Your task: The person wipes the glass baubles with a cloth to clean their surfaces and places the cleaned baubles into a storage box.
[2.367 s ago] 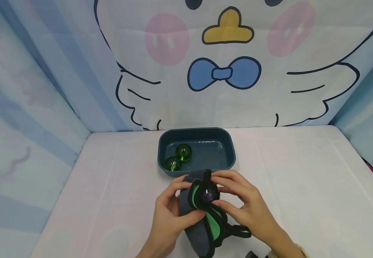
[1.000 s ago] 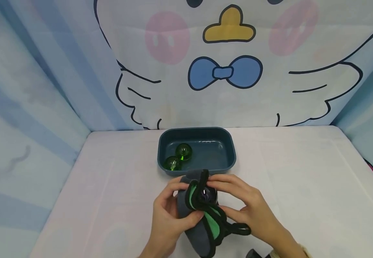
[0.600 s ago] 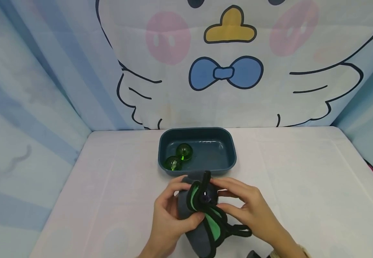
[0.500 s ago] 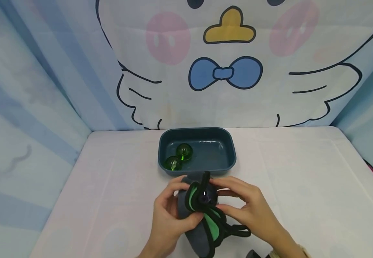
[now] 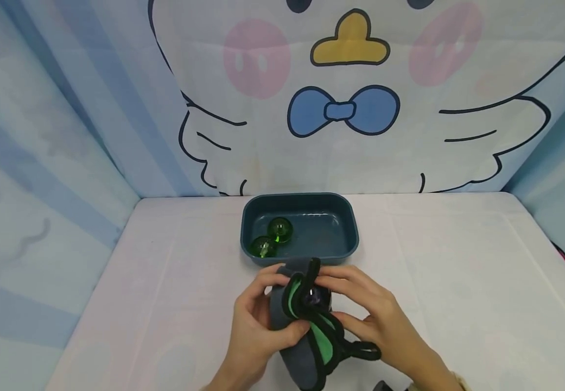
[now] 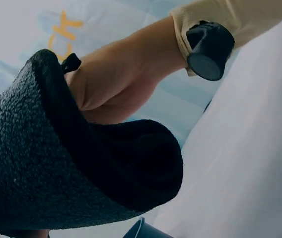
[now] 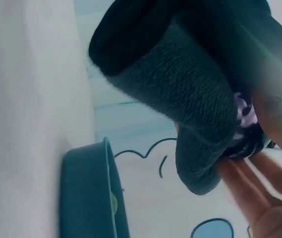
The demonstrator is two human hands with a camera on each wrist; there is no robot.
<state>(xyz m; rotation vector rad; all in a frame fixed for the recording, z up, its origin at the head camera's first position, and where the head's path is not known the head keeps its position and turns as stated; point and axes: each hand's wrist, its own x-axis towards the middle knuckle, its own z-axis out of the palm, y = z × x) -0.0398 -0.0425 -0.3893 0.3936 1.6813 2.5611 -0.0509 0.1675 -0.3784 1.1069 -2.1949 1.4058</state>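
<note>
A folded grey fleece cloth (image 5: 302, 353) with black edging, green strips and a black loop is held up in front of the bin. My left hand (image 5: 258, 326) grips it, thumb in front and fingers behind. A dark, shiny ball (image 5: 318, 297) sits partly wrapped in its folds. Around the ball's right side my right hand (image 5: 377, 315) holds it, thumb below and fingers above. Purple-pink marks on the ball (image 7: 245, 119) show between cloth and fingers in the right wrist view. In the left wrist view the cloth (image 6: 41, 163) hides the ball.
Behind the hands stands a dark teal bin (image 5: 331, 255) holding two green transparent balls (image 5: 280, 230) at its left. It rests on a white-covered table (image 5: 458, 271). A cartoon-printed curtain (image 5: 341, 157) rises along the table's back edge.
The ball has turned within the cloth; the purple mark that faced the head camera is no longer seen there. My right fingers shift slightly over it. The left hand stays nearly still.
</note>
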